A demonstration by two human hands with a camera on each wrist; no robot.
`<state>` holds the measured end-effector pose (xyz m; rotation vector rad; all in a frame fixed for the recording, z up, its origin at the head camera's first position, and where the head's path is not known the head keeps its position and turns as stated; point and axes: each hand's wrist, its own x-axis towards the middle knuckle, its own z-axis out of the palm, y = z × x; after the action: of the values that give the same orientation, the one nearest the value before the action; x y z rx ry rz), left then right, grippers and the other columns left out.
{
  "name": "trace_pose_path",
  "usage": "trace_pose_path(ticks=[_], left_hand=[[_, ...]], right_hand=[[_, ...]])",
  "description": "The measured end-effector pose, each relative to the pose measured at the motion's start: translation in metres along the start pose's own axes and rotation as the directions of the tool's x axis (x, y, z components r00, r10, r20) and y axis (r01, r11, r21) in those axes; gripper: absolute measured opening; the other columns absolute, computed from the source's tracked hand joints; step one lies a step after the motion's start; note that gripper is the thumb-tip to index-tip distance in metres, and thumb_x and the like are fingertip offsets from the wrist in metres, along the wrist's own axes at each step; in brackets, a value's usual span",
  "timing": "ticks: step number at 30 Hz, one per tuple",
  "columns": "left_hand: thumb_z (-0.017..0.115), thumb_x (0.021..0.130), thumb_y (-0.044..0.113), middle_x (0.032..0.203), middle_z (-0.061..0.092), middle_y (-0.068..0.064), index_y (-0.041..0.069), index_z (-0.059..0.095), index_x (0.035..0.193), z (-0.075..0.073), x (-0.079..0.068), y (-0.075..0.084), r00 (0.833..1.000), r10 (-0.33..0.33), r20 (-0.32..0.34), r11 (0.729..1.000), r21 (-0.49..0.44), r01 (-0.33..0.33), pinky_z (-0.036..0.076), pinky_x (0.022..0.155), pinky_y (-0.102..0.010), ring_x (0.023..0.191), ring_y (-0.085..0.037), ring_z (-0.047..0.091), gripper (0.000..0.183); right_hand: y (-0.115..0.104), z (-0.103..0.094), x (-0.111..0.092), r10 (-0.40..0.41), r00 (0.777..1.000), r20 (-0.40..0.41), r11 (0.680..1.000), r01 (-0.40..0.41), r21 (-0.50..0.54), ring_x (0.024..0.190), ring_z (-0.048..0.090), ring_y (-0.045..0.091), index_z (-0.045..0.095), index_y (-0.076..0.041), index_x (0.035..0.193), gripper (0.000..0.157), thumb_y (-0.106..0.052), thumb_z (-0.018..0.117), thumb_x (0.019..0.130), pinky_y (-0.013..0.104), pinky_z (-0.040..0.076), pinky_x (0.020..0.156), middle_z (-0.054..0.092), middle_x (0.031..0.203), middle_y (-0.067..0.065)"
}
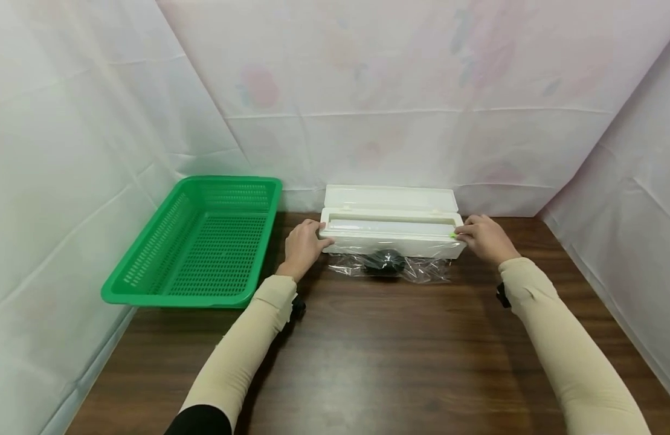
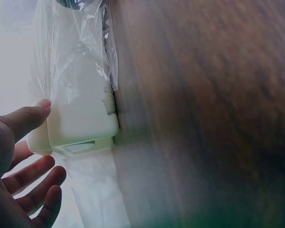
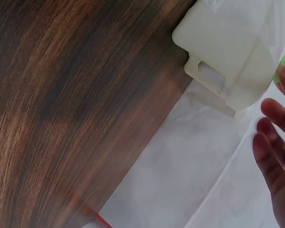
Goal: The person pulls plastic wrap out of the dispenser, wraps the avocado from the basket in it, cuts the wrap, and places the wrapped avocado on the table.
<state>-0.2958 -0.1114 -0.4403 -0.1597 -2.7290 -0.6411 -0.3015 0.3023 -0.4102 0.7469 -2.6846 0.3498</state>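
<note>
A white cling film dispenser point(image 1: 340, 243) lies on the table with its lid point(image 1: 391, 198) raised at the back. Inside sits the film roll point(image 1: 389, 227). Clear film point(image 1: 427, 270) hangs over the front edge, around or over a dark rounded object point(image 1: 385, 261) on the table. My left hand point(image 1: 304, 244) holds the dispenser's left end, its thumb on the front rim and fingers beyond the end. At the right end, my right hand point(image 1: 484, 237) pinches a small green slide cutter point(image 3: 279, 71) on the rim, the other fingers spread beside the end in the right wrist view.
To the left stands a green plastic basket point(image 1: 177, 299) with slotted sides. Pale fabric sheets point(image 1: 400, 145) hang behind the dispenser and along both sides. The brown wooden table point(image 1: 389, 356) runs forward between my arms.
</note>
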Motion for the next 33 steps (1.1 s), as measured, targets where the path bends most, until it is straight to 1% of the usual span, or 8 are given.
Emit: trace_pose_path(ticks=[5, 9, 11, 14, 17, 25, 30, 33], left_hand=[[0.081, 0.077, 0.04, 0.114, 0.07, -0.006, 0.013, 0.073, 0.115, 0.003, 0.0, -0.001, 1.0, -0.013, -0.003, 1.0, 0.007, 0.013, 0.056, 0.08, -0.044, 0.1, -0.027, 0.067, 0.047], [0.081, 0.077, 0.04, 0.114, 0.07, -0.006, 0.013, 0.073, 0.115, 0.004, 0.0, -0.001, 1.0, -0.001, -0.011, 1.0, 0.009, 0.001, 0.057, 0.079, -0.044, 0.1, -0.028, 0.067, 0.047], [0.081, 0.077, 0.04, 0.113, 0.07, -0.006, 0.013, 0.073, 0.115, 0.004, 0.0, -0.001, 1.0, 0.004, -0.016, 1.0, 0.012, -0.004, 0.057, 0.079, -0.044, 0.099, -0.028, 0.067, 0.047], [0.081, 0.077, 0.04, 0.113, 0.07, -0.006, 0.013, 0.073, 0.114, 0.004, -0.001, -0.002, 1.0, 0.007, -0.018, 1.0, 0.018, -0.006, 0.057, 0.079, -0.044, 0.098, -0.027, 0.067, 0.047], [0.081, 0.077, 0.04, 0.113, 0.07, -0.006, 0.014, 0.073, 0.114, 0.004, -0.001, -0.001, 1.0, 0.007, -0.019, 1.0, 0.02, -0.007, 0.057, 0.078, -0.044, 0.098, -0.027, 0.067, 0.046], [0.081, 0.077, 0.04, 0.113, 0.07, -0.007, 0.013, 0.073, 0.115, 0.004, -0.001, 0.002, 1.0, 0.016, -0.014, 1.0, 0.003, -0.016, 0.057, 0.078, -0.044, 0.098, -0.028, 0.067, 0.047], [0.081, 0.078, 0.039, 0.112, 0.07, -0.008, 0.011, 0.072, 0.116, 0.004, -0.002, 0.001, 1.0, 0.006, -0.012, 0.999, -0.032, -0.006, 0.056, 0.082, -0.045, 0.099, -0.028, 0.067, 0.048], [0.081, 0.078, 0.037, 0.112, 0.07, -0.009, 0.01, 0.071, 0.116, 0.005, -0.003, 0.0, 1.0, 0.005, -0.017, 0.999, -0.049, -0.006, 0.056, 0.084, -0.044, 0.099, -0.028, 0.067, 0.048]], right_hand=[[-0.001, 0.0, -0.002, 0.044, 0.998, 0.045, 0.999, -0.045, 0.013, 0.078, 0.061, 0.03, 0.075, 0.001, 0.1, 0.016, -0.006, 0.069, 0.087, 0.045, 0.049, 0.071, 0.064, 0.089, 0.016], [-0.001, 0.0, -0.004, 0.066, 0.996, 0.052, 0.997, -0.068, 0.029, 0.082, 0.062, 0.033, 0.074, 0.003, 0.102, 0.017, -0.005, 0.067, 0.089, 0.047, 0.05, 0.073, 0.064, 0.093, 0.019], [-0.001, 0.0, -0.006, 0.093, 0.994, 0.059, 0.994, -0.096, 0.042, 0.085, 0.063, 0.034, 0.073, 0.004, 0.103, 0.017, -0.004, 0.065, 0.09, 0.048, 0.051, 0.074, 0.065, 0.096, 0.021], [0.001, 0.0, -0.01, 0.136, 0.988, 0.069, 0.988, -0.14, 0.063, 0.088, 0.063, 0.036, 0.071, 0.008, 0.106, 0.019, -0.002, 0.063, 0.092, 0.048, 0.051, 0.075, 0.065, 0.101, 0.023], [0.002, 0.0, -0.013, 0.17, 0.984, 0.059, 0.98, -0.175, 0.096, 0.088, 0.064, 0.037, 0.07, 0.01, 0.106, 0.019, -0.001, 0.062, 0.093, 0.048, 0.052, 0.074, 0.065, 0.103, 0.024], [0.003, 0.001, -0.02, 0.24, 0.969, 0.061, 0.953, -0.247, 0.173, 0.088, 0.061, 0.035, 0.069, 0.009, 0.107, 0.02, -0.003, 0.059, 0.095, 0.047, 0.049, 0.071, 0.063, 0.106, 0.025], [0.004, 0.007, -0.02, 0.269, 0.963, -0.008, 0.936, -0.259, 0.236, 0.088, 0.063, 0.036, 0.071, 0.008, 0.104, 0.018, -0.004, 0.063, 0.093, 0.046, 0.049, 0.072, 0.064, 0.103, 0.024], [0.003, 0.011, -0.021, 0.292, 0.955, -0.049, 0.927, -0.271, 0.258, 0.087, 0.063, 0.036, 0.072, 0.007, 0.103, 0.017, -0.004, 0.064, 0.092, 0.044, 0.049, 0.072, 0.066, 0.1, 0.023]])
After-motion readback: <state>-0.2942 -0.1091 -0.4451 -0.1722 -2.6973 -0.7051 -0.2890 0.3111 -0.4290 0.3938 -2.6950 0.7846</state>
